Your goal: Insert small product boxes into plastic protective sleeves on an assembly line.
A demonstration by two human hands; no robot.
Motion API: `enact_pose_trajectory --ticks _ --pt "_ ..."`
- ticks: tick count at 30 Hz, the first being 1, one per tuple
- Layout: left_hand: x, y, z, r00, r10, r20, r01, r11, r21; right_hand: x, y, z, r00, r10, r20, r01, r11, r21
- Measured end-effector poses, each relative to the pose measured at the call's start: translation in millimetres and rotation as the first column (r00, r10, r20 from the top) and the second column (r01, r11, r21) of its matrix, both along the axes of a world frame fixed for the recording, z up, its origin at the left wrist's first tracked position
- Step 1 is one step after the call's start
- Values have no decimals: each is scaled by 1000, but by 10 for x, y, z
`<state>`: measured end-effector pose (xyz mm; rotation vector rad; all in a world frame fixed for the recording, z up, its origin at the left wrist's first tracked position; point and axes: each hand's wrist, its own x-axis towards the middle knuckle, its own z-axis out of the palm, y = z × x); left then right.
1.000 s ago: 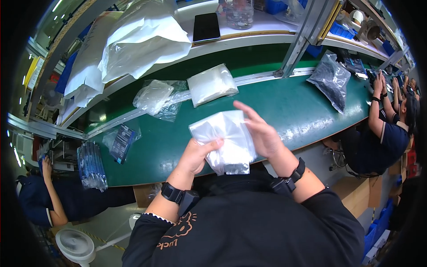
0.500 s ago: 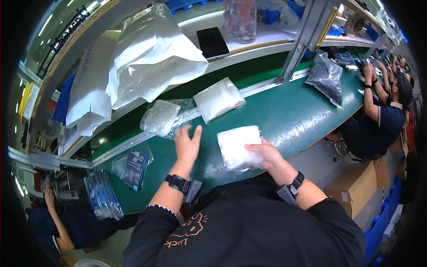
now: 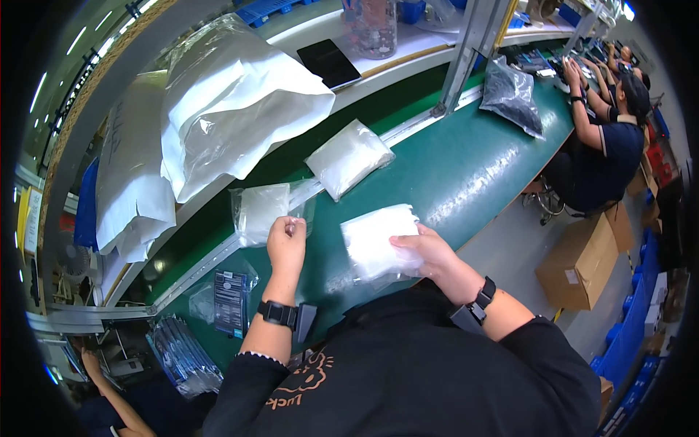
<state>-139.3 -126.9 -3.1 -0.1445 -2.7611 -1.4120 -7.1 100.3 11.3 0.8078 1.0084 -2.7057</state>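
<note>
My right hand (image 3: 429, 253) grips a stack of thin white, translucent plastic bags (image 3: 380, 242), thumb on top and fingers beneath, above the green bench. To the left, my left hand (image 3: 286, 246) is closed in a pinch at the near edge of a clear plastic bag (image 3: 263, 213) with a pale, flat stack inside. Its fingertips overlap the film, so the exact grip is partly hidden. A second clear packet (image 3: 349, 159) with white contents lies beyond, across the metal rail.
Dark printed packages (image 3: 231, 302) and a bundle of blue-black packets (image 3: 182, 353) lie left. A grey bag (image 3: 511, 97) rests far right on the bench (image 3: 444, 171). Large white sacks (image 3: 233, 109) hang over the shelf edge beside a black tablet (image 3: 329, 63). People work at both ends.
My left hand has gone from open fingers to a closed pinch at the clear bag, which has shifted slightly. My right hand still holds the stack. The whole view has turned a little.
</note>
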Motion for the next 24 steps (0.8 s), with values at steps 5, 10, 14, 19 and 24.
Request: enact_pose_trajectory --ticks 5,10,14,19,24 --pt "495 -18 371 955 -244 169 217 962 163 -192 -393 68 991 98 93 -110 985 135" --pt "824 -146 664 931 -322 173 331 944 -21 -308 -557 -248 974 144 176 -137 989 -52" --pt "911 -274 656 873 -337 354 215 915 342 -312 -854 -194 985 -15 172 55 972 -229" --pt "879 -287 624 959 -285 -4 274 917 291 -235 -1408 194 812 528 -248 -459 841 288" --pt "929 -286 804 891 -430 149 386 887 252 -702 -1294 -167 840 530 -118 -536 844 -20"
